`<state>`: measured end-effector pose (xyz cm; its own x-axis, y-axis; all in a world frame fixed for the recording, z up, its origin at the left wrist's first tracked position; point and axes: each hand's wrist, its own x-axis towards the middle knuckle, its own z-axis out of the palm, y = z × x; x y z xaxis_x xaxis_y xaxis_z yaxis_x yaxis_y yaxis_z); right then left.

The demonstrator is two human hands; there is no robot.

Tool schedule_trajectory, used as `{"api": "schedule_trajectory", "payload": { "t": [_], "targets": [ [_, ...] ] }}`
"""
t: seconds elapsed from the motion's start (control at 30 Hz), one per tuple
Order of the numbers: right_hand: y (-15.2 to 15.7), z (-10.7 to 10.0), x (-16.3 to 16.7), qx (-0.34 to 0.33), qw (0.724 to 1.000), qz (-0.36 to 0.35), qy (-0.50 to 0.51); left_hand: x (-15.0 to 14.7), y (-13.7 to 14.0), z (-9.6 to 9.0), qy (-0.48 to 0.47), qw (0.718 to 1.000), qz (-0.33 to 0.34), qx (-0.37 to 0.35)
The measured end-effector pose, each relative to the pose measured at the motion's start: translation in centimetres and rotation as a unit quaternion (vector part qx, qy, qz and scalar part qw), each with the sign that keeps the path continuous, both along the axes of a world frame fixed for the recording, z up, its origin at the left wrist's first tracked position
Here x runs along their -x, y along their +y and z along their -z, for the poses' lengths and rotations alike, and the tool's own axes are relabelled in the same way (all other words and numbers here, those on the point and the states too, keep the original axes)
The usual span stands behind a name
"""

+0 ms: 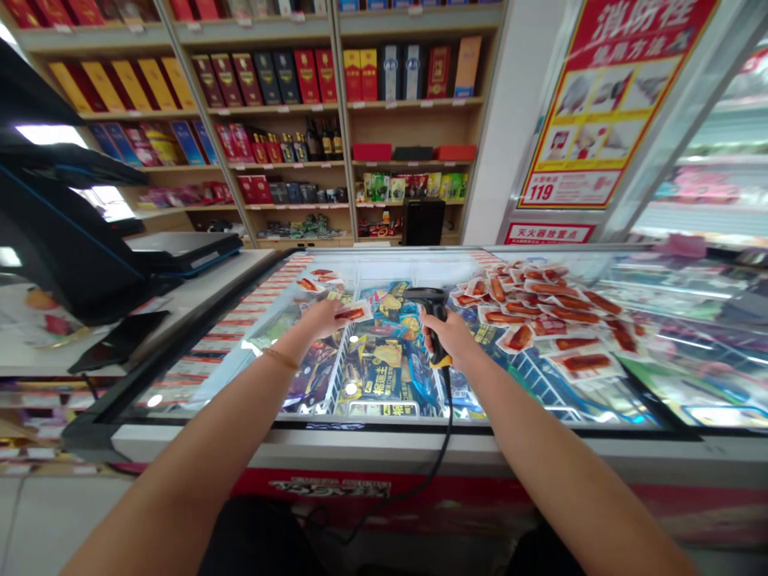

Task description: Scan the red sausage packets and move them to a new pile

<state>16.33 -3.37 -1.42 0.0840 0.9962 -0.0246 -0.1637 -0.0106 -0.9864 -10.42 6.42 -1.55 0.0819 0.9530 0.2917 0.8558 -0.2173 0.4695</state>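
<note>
My left hand [322,318] is closed on one end of a small vacuum-packed sausage [355,313], held above the freezer's glass top. My right hand [447,332] wraps around the handle of a black and yellow barcode scanner [427,296], its head turned toward the left. The scanner's cable [447,424] drops over the freezer's front edge. To the right, a heap of packed sausages [540,300] lies on the glass. A few more packed sausages [318,280] lie on the glass beyond my left hand.
The chest freezer [384,432] has a glass lid with bagged frozen goods [384,364] beneath. On the left counter stand a weighing scale [186,248] and a dark terminal [60,216]. Behind, shelves [270,112] hold boxes and bottles. A red fire-safety poster [618,104] hangs at right.
</note>
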Motion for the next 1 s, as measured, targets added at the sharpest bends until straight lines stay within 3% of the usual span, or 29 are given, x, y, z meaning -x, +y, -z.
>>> {"api": "schedule_trajectory", "payload": {
  "t": [0.07, 0.1, 0.27, 0.37, 0.63, 0.83, 1.0],
  "targets": [
    [-0.1, -0.2, 0.1, 0.005, 1.0, 0.0, -0.001, -1.7, -0.6, -0.1, 0.124, 0.991, -0.012, 0.05],
    [-0.2, -0.2, 0.1, 0.007, 1.0, 0.0, -0.001, -2.7, -0.8, -0.3, 0.136, 0.989, -0.013, 0.061],
    [-0.3, -0.2, -0.1, 0.005, 1.0, 0.002, 0.009, -7.5, -1.1, -0.3, -0.052, 0.998, -0.022, 0.024],
    [-0.3, -0.3, -0.3, -0.007, 1.0, 0.001, 0.012, -9.1, -1.1, 0.4, -0.084, 0.996, -0.004, -0.012],
    [-0.9, -0.5, 0.1, -0.021, 1.0, -0.003, 0.002, -8.0, 0.5, 2.9, -0.251, 0.964, 0.085, -0.029],
    [-1.4, -0.4, 0.4, -0.031, 0.999, -0.025, -0.005, -7.3, 1.4, 3.4, -0.22, 0.974, 0.059, -0.015],
    [-1.7, -0.5, 0.7, -0.031, 0.999, -0.041, -0.016, -7.2, 2.2, 4.2, -0.252, 0.964, 0.078, -0.045]
  ]
}}
